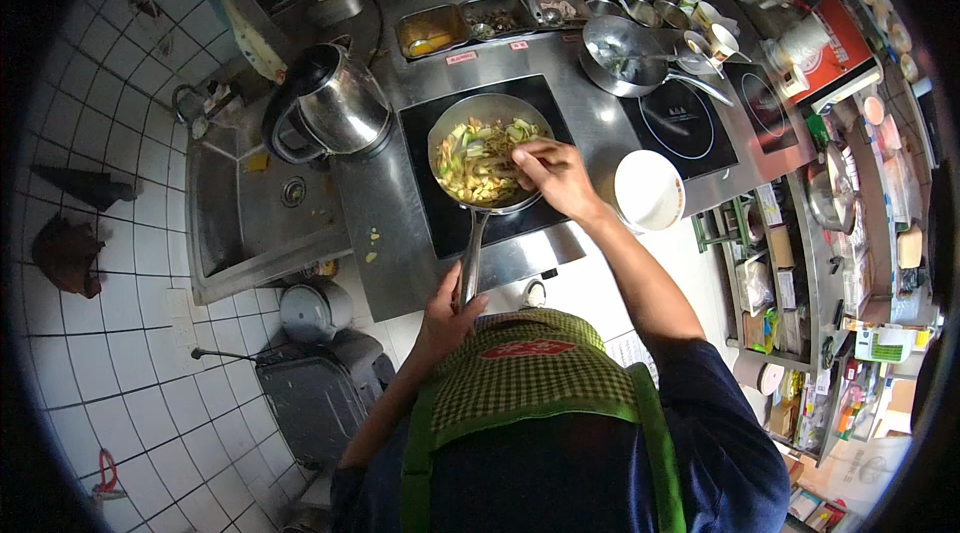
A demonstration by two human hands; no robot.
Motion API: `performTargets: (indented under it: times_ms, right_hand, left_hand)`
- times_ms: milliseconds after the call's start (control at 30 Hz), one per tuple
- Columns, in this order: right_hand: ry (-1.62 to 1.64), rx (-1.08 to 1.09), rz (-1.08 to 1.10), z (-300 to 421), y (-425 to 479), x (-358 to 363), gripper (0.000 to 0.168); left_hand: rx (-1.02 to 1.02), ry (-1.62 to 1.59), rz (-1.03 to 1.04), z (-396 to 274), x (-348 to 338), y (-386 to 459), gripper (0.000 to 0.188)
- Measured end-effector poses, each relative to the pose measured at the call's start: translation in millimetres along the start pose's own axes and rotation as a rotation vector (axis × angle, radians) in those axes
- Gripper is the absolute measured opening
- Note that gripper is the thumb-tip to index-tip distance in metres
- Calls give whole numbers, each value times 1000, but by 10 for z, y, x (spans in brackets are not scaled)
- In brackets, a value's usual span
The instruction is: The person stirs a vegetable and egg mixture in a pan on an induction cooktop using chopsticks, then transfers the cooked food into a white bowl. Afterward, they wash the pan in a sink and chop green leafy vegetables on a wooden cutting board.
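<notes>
A metal frying pan [544, 113] sits on the black induction hob [442, 222], holding chopped green and yellow vegetables [472, 150]. My left hand [448, 319] grips the long metal handle [474, 255], which points towards me. Over the right side of the pan, my right hand [551, 169] has its fingers pinched together close to the food. Blurred dark streaks lie beside those fingertips; whether they are a thin utensil in the hand I cannot tell. Right of the hand, a white tub [649, 190] stands by the counter's front edge.
An electric kettle [345, 102] stands left of the hob, beside a steel sink [289, 233]. Another metal pan [622, 75] rests by the second hob [679, 128]. Sunken food trays [433, 34] line the back. Stocked shelves [780, 293] stand at right.
</notes>
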State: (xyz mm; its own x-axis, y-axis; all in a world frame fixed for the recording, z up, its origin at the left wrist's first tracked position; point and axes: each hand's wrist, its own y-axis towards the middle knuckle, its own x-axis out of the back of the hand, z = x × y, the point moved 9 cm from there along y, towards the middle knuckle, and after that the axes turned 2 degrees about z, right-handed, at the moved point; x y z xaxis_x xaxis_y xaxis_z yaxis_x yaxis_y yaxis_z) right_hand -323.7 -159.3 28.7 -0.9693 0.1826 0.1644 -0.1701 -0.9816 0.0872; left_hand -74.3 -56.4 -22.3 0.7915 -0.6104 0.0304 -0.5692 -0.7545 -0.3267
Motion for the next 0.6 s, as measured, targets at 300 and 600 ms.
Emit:
performTargets:
  times_ms: [300, 600]
  right_hand:
    - [-260, -81, -281, 233, -199, 817, 26]
    - [154, -151, -121, 321, -307, 417, 26]
  left_hand:
    - [16, -7, -9, 50, 12, -33, 70]
    - [35, -48, -5, 14, -20, -22, 69]
